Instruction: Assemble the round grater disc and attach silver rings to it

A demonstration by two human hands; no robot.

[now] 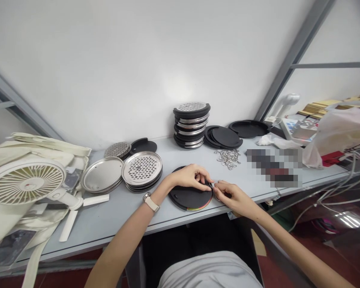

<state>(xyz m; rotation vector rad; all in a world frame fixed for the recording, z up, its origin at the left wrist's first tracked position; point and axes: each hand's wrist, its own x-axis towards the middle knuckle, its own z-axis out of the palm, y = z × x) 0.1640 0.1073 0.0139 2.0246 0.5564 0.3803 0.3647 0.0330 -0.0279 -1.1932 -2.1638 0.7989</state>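
Observation:
A black round disc [190, 199] lies flat near the table's front edge, with a yellow and red line along part of its near rim. My left hand [195, 178] reaches over it, thumb and fingertips pinched close to its right edge. From the other side my right hand [231, 196] pinches a small shiny metal piece [212, 185], which the left fingertips also meet. Fingers hide most of this piece, so its exact kind is unclear. Behind the hands lies a pile of small metal rings and chains [228, 157].
Left of the disc stand stacks of perforated grater plates [141, 169] and plain metal plates [103, 174]. A tall stack of black and metal discs [192, 126] stands against the wall, with black trays [223, 137] beside it. A fan [30, 182] sits far left; cables [327, 196] hang right.

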